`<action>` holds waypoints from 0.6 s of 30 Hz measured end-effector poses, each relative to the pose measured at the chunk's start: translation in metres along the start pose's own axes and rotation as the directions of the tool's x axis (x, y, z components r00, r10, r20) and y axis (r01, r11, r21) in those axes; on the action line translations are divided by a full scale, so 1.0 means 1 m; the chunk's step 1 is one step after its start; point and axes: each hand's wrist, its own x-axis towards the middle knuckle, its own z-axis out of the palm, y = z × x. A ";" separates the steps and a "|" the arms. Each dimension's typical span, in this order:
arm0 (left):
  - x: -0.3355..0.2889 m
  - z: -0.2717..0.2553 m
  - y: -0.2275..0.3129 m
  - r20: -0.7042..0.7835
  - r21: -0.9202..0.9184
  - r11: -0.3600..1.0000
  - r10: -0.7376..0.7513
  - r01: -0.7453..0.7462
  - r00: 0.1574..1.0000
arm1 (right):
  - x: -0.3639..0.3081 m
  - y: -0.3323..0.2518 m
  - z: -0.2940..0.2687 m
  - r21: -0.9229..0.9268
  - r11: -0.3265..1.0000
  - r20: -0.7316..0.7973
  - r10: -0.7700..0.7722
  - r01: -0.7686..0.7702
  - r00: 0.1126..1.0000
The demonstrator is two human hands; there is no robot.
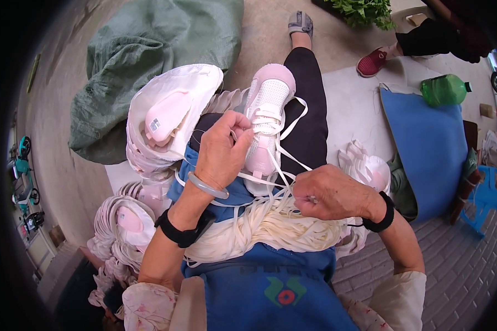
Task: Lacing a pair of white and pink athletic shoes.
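Note:
A white and pale pink shoe upper [270, 105] lies over my lap, toe pointing away, with flat white lace threaded across its front. My left hand [222, 149] is closed in a pinch at the upper's left edge, beside the lace rows; its fingertips are partly hidden. My right hand [332, 193] is a fist to the lower right of the upper, with white shoelace [292, 160] running into it. A small shiny piece shows at its fingers, too small to name. Below both hands, a thick bundle of cream laces [259, 226] rests on my blue apron [259, 292].
Nested stacks of shoe uppers [174, 105] stand left, with more lower left [130, 220] and right [364, 165]. A green sack [149, 55] lies at the far left. To the right are a blue board [425, 149], a green bottle [444, 90] and another person's red shoe [371, 62].

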 end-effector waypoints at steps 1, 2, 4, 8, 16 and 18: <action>-0.002 0.000 0.000 0.051 0.038 0.998 0.049 -0.051 0.997 | 0.001 0.000 -0.001 -0.007 1.000 -0.026 0.011 -0.012 1.000; -0.003 0.002 0.001 0.005 0.063 0.993 0.095 -0.095 0.995 | 0.002 0.006 0.003 -0.023 1.000 -0.062 0.001 -0.002 0.998; -0.002 0.005 0.002 -0.033 0.094 0.983 0.160 -0.156 0.987 | 0.005 0.008 0.007 0.008 0.999 -0.139 0.051 -0.050 0.989; 0.001 0.011 -0.002 -0.094 0.264 0.901 0.378 -0.343 0.921 | 0.020 0.010 0.015 0.014 0.987 -0.398 0.150 -0.157 0.905; 0.004 0.013 -0.003 -0.050 0.330 0.877 0.386 -0.350 0.921 | 0.055 0.012 0.019 -0.361 0.911 -0.564 -0.043 -0.199 0.825; 0.004 0.013 -0.005 -0.058 0.313 0.881 0.391 -0.355 0.919 | 0.058 0.015 0.020 -0.383 0.903 -0.565 -0.061 -0.197 0.823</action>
